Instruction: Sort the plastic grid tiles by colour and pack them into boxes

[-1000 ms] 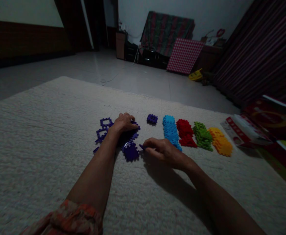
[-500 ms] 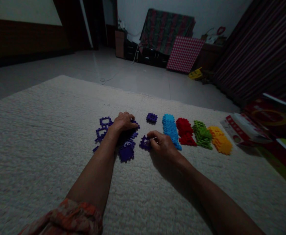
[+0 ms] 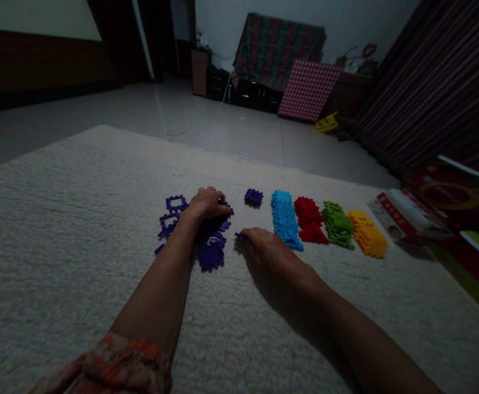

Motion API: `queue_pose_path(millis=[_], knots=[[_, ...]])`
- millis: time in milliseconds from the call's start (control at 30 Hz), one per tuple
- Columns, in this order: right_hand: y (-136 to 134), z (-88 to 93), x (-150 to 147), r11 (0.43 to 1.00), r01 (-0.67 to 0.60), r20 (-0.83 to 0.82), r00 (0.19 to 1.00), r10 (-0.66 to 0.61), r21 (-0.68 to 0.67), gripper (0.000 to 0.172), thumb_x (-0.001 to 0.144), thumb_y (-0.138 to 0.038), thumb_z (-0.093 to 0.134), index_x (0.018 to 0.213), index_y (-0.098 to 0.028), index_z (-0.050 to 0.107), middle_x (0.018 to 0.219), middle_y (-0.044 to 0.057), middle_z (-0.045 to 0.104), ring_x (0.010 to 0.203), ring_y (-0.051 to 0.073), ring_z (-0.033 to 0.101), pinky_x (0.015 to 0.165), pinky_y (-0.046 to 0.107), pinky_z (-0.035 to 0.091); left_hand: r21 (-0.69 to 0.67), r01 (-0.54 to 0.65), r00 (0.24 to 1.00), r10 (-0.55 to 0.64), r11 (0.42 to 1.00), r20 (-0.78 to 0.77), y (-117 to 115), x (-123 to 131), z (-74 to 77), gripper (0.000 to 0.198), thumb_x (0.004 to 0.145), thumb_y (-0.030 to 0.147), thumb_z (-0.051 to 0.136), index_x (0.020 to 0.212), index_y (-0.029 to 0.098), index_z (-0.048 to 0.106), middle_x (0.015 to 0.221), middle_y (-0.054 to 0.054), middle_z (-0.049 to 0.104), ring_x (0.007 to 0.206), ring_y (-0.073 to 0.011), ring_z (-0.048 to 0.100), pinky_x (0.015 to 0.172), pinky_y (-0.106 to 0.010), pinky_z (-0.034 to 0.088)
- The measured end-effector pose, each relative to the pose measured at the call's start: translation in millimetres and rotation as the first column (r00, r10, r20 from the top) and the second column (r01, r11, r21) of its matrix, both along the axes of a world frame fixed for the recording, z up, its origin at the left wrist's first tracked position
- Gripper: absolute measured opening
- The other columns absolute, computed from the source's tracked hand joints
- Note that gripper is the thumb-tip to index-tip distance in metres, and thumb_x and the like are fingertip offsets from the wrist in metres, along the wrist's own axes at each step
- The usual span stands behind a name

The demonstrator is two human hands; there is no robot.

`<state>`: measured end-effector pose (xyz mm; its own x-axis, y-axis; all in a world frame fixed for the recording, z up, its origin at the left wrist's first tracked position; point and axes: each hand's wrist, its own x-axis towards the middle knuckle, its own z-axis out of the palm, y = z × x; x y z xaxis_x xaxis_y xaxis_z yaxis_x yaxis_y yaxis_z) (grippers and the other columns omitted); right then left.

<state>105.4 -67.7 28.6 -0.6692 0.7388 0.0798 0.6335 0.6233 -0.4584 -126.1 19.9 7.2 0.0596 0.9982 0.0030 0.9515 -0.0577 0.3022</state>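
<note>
The right hand (image 3: 270, 249) pinches a purple piece (image 3: 239, 236), its edge poking past the fingers; the left hand (image 3: 210, 203) lies over the purple pile (image 3: 211, 256), its grip hidden from me; uneven pressing could spread that pile from beneath its fingers.

On the mat (image 3: 92, 186), left to right, lie a pile (image 3: 211, 255), a stack (image 3: 253, 197) and four rows (image 3: 310, 220); a box (image 3: 406, 218) is right of them. Behind the mat is floor (image 3: 231, 131), a cabinet (image 3: 261, 97) beyond.

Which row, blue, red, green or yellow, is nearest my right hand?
The blue row, leftmost of those four; the others lie farther from your right hand.
</note>
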Motion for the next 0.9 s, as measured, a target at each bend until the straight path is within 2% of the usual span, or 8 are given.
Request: queue_pose_path(millis=[100,200,300,467,600,733,800,900], knots=[[7.9,-1.8,1.4,0.999,0.002,-0.012,1.000,-0.002,-0.036,0.027,0.097,-0.020,0.041,0.119,-0.018,0.058,0.090,0.008,0.071,0.080,0.022,0.065,0.075,0.034,0.050,-0.008,-0.005,1.000,0.005,1.000,0.008,0.1,0.3,-0.1,0.050,0.077,0.056,0.067,0.116,0.025,0.074,0.128,-0.014,0.064,0.122,-0.0366,0.054,0.100,-0.048,0.046],[12.7,-7.8,4.0,0.999,0.040,-0.034,0.999,-0.039,0.029,0.038,0.094,-0.022,0.047,0.132,-0.015,0.052,0.110,0.015,0.069,0.100,0.026,0.066,0.089,0.040,0.051,0.008,-0.005,1.000,0.005,1.000,0.013,-0.3,0.5,-0.5,0.047,0.077,0.054,0.068,0.114,0.026,0.074,0.126,-0.014,0.066,0.120,-0.0360,0.055,0.101,-0.048,0.046],[11.4,-12.1,6.6,0.991,0.062,-0.071,0.996,-0.053,0.120,0.053,0.088,-0.022,0.055,0.140,-0.015,0.045,0.131,0.019,0.059,0.122,0.030,0.056,0.105,0.046,0.045,0.020,-0.008,1.000,0.008,1.000,0.009,-1.0,0.9,-0.2,0.046,0.077,0.055,0.069,0.112,0.026,0.075,0.124,-0.013,0.066,0.119,-0.0354,0.055,0.101,-0.047,0.046],[1.0,-7.5,6.8,0.998,0.034,-0.006,0.999,-0.034,0.056,0.058,0.085,-0.020,0.055,0.141,-0.014,0.042,0.139,0.018,0.052,0.131,0.028,0.048,0.113,0.044,0.039,-0.010,-0.019,1.000,0.019,1.000,-0.021,-1.5,2.2,2.7,0.047,0.077,0.056,0.068,0.114,0.027,0.074,0.126,-0.011,0.066,0.121,-0.0335,0.055,0.102,-0.044,0.045],[-7.4,-2.2,4.1,0.992,0.115,0.026,0.993,-0.116,0.051,0.053,0.086,-0.020,0.054,0.139,-0.016,0.044,0.132,0.016,0.055,0.127,0.027,0.050,0.109,0.042,0.041,-0.031,-0.012,1.000,0.011,0.999,-0.025,-1.5,2.1,4.6,0.050,0.079,0.056,0.066,0.117,0.026,0.073,0.129,-0.013,0.064,0.122,-0.0351,0.055,0.100,-0.045,0.046],[-5.7,-1.9,2.4,0.994,0.090,0.088,0.992,-0.095,0.057,0.044,0.086,-0.020,0.055,0.130,-0.018,0.051,0.116,0.012,0.060,0.110,0.025,0.056,0.100,0.039,0.045,-0.044,-0.004,1.000,0.003,0.999,-0.029,-2.5,2.1,6.9,0.052,0.079,0.057,0.065,0.120,0.025,0.072,0.131,-0.013,0.063,0.123,-0.0348,0.054,0.101,-0.044,0.046],[5.0,-1.1,1.8,0.993,0.077,0.088,0.992,-0.085,0.095,0.044,0.086,-0.020,0.058,0.129,-0.018,0.052,0.114,0.013,0.060,0.107,0.025,0.057,0.097,0.038,0.046,-0.048,-0.003,0.999,0.001,0.999,-0.037,-3.4,2.8,8.4,0.053,0.079,0.057,0.064,0.121,0.025,0.072,0.131,-0.014,0.063,0.124,-0.0344,0.054,0.102,-0.043,0.046],[37.2,5.0,-0.1,0.979,0.060,0.047,0.996,-0.070,0.193,0.046,0.086,-0.022,0.061,0.131,-0.016,0.052,0.121,0.016,0.060,0.113,0.027,0.057,0.099,0.039,0.045,-0.055,-0.007,0.999,0.004,0.998,-0.052,-4.3,4.1,9.9,0.054,0.080,0.058,0.063,0.121,0.025,0.072,0.131,-0.013,0.064,0.124,-0.0338,0.054,0.101,-0.042,0.046]])
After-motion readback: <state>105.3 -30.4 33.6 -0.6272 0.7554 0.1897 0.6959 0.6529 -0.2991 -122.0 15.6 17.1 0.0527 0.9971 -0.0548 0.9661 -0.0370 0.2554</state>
